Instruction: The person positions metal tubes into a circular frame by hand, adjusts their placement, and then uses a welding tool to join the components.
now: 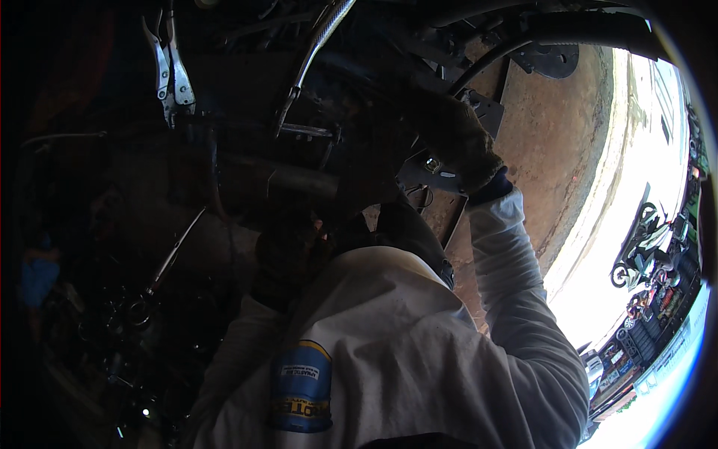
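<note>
My right hand (pixel 470 146), in a worn brownish glove, reaches forward to a dark metal frame (pixel 490 116). Its fingers fade into shadow, so what they touch is hidden. Nearer my body, my left hand (pixel 288 251) is a dark gloved shape in deep shade. It lies just below a dull metal tube (pixel 303 182), and its fingers cannot be made out. Locking pliers (pixel 172 78) hang at the far left. A braided hose (pixel 318 49) runs down from the top edge, between the pliers and my right hand.
A thin metal rod (pixel 177 251) sticks up among dark parts at the left, near a blue cloth (pixel 39 277). A blue and yellow cylinder (pixel 301 385) is against my white shirt. Brown floor (pixel 553 142) stretches right toward bright daylight, with motorcycles (pixel 645 239) outside.
</note>
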Tool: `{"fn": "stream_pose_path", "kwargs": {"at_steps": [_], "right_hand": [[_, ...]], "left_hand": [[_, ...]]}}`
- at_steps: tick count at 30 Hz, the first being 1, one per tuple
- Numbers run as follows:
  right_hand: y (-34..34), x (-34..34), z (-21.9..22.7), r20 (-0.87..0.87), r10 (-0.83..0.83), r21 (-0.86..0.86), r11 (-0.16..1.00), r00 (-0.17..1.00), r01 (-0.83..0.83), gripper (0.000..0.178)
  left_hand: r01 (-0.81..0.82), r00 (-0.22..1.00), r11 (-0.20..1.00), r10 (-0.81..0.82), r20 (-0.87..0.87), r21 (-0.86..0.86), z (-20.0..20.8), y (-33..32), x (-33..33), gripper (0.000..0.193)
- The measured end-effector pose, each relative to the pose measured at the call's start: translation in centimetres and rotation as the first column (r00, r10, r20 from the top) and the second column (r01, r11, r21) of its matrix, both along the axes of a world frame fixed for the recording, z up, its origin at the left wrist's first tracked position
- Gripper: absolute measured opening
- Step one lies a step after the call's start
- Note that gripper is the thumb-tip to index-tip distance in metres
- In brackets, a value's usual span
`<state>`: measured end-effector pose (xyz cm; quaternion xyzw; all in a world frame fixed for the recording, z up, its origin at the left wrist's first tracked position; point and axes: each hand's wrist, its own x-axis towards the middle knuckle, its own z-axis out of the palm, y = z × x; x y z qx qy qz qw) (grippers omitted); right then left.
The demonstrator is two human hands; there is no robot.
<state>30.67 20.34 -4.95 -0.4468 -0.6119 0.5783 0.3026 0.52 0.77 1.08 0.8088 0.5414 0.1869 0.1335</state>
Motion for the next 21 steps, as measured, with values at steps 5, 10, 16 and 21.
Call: {"fn": "stream_pose_path", "kwargs": {"at_steps": [5, 10, 16, 21], "right_hand": [[0.6, 0.7, -0.9, 0.023, 0.050, 0.012, 0.999, 0.998, -0.050, 0.029], [0.7, 0.4, 0.0, 0.278, 0.111, 0.045, 0.991, 0.954, -0.129, 0.028], [0.9, 1.4, -4.3, 0.260, 0.237, 0.224, 0.928, 0.936, -0.297, 0.039], [-0.7, -1.0, -2.2, -0.587, -0.450, -0.662, 0.745, 0.673, -0.080, 0.032]], "left_hand": [[-0.006, 0.999, 0.997, 0.003, -0.045, -0.071, 0.5, 0.1, 0.1, 0.040], [-0.002, 0.999, 1.000, 0.003, -0.048, 0.020, -0.7, -0.7, -0.1, 0.042], [0.006, 0.996, 0.999, -0.002, -0.088, 0.044, -1.3, -0.5, -0.1, 0.036], [-0.011, 0.988, 0.995, 0.026, -0.150, 0.098, -1.7, -0.6, 0.0, 0.031]]}}
